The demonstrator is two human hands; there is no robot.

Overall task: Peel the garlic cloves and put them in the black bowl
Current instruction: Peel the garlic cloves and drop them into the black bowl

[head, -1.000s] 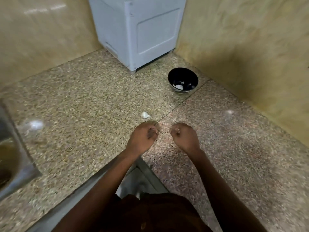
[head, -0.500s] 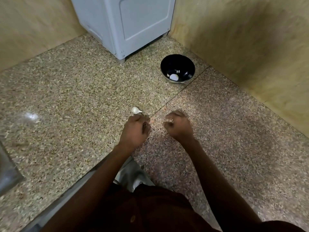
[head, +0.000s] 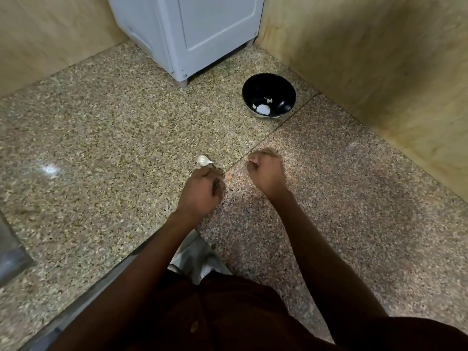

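A black bowl (head: 269,96) stands on the speckled stone counter (head: 101,138) near the back corner, with a few pale peeled cloves (head: 263,109) lying in it. A white garlic piece with a pointed tip (head: 204,160) lies on the counter, just beyond the knuckles of my left hand (head: 202,192). That hand's fingers are curled under, and nothing shows in them. My right hand (head: 266,173) is curled too, a hand's width to the right, and pinches a small pale garlic clove at its fingertips.
A pale grey appliance (head: 187,31) stands at the back, left of the bowl. Beige walls (head: 379,72) close the corner at the back and right. A metal sink edge (head: 10,252) shows at the far left.
My hands have drawn apart from each other. The view has tilted down, so the bowl and garlic piece sit closer to the frame's middle.
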